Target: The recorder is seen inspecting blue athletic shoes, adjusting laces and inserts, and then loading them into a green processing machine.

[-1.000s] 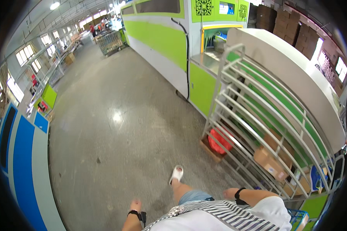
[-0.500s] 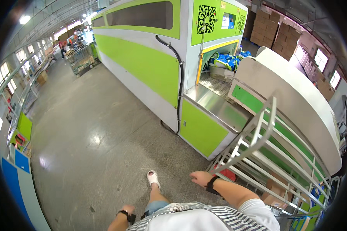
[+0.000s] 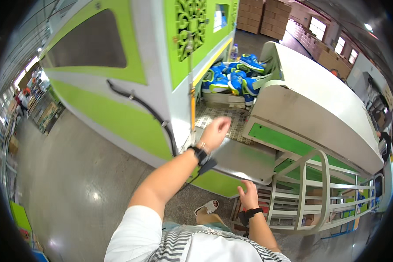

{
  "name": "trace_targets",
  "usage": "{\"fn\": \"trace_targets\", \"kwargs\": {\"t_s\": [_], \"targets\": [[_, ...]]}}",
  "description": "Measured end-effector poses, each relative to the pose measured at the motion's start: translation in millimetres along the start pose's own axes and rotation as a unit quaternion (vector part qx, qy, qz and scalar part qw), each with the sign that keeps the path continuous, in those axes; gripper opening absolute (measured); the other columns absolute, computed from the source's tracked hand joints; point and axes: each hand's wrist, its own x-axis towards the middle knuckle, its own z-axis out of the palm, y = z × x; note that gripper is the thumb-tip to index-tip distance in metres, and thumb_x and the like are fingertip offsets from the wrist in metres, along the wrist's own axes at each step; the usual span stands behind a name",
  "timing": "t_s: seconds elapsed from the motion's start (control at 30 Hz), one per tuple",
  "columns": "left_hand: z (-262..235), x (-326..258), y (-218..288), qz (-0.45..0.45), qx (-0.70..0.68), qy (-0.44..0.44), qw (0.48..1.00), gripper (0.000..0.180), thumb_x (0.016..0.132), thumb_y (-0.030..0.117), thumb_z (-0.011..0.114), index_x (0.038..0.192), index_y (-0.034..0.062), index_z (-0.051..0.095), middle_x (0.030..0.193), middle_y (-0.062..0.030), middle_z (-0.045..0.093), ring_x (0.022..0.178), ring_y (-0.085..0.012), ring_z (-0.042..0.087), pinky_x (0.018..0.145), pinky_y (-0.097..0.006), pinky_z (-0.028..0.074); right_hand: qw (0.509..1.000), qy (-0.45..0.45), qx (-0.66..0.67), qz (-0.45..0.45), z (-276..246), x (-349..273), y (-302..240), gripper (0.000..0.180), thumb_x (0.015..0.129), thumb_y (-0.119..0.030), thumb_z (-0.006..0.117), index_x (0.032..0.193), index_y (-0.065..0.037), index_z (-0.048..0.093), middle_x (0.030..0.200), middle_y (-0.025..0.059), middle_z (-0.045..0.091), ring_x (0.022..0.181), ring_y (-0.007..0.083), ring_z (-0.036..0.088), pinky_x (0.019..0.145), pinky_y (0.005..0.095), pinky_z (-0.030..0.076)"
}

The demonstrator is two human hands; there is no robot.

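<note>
My left hand [image 3: 215,131] is raised and stretched forward over the mesh conveyor belt [image 3: 231,126] at the mouth of a green and white machine [image 3: 131,78]. Its fingers are loosely apart and hold nothing. A black watch sits on that wrist. Several blue and green sports shoes [image 3: 233,76] lie piled farther back on the belt, well beyond the hand. My right hand [image 3: 248,194] hangs low, open and empty, just above the edge of a white metal rack cart [image 3: 318,192], below a steel shelf [image 3: 244,159]. A black band is on that wrist.
A large white and green housing [image 3: 318,105] runs along the right of the belt. Stacked cardboard boxes [image 3: 270,15] stand at the back. Grey concrete floor [image 3: 65,174] spreads to the left, with carts and a person far off. My sandalled foot [image 3: 207,206] is near the cart.
The view has swung toward the machine opening, bringing the shoes into sight. My left arm has lifted from my side and reached forward over the belt. My right hand has dropped near the cart.
</note>
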Motion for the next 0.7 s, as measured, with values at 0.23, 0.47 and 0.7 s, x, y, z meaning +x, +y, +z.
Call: {"fn": "trace_targets", "kwargs": {"t_s": [0.23,0.47,0.7], "targets": [[45.1,276.4,-56.7,-0.001,0.07,0.081,0.994,0.03,0.087,0.018,0.07,0.111,0.0006,0.069,0.101,-0.0139,0.073,0.094,-0.0245,0.07,0.084,-0.036,0.055,0.996,0.074,-0.044,0.009,13.6,86.5,37.8,0.043,0.082,-0.026,0.072,0.12,-0.007,0.064,0.125,0.0155,0.061,0.121,0.0381,0.053,0.107,0.0506,0.038],[69.8,438.8,-131.8,-0.116,0.186,0.046,0.975,0.038,0.077,0.019,0.072,0.112,0.0044,0.068,0.109,-0.0196,0.071,0.109,-0.0361,0.066,0.095,-0.042,0.052,0.983,0.072,-0.166,0.017,16.4,97.5,34.9,0.048,0.082,-0.034,0.07,0.124,-0.012,0.063,0.129,0.011,0.056,0.127,0.0349,0.049,0.111,0.054,0.034],[152.3,494.0,-111.7,0.224,0.475,-0.257,0.811,0.097,0.076,0.011,0.072,0.158,0.0281,0.023,0.165,-0.0092,0.023,0.154,-0.0323,0.017,0.119,-0.062,0.022,0.971,0.055,-0.226,0.051,15.7,96.8,35.6,0.05,0.077,-0.038,0.073,0.12,-0.015,0.066,0.126,0.0089,0.059,0.124,0.0327,0.052,0.104,0.0555,0.039]]}}
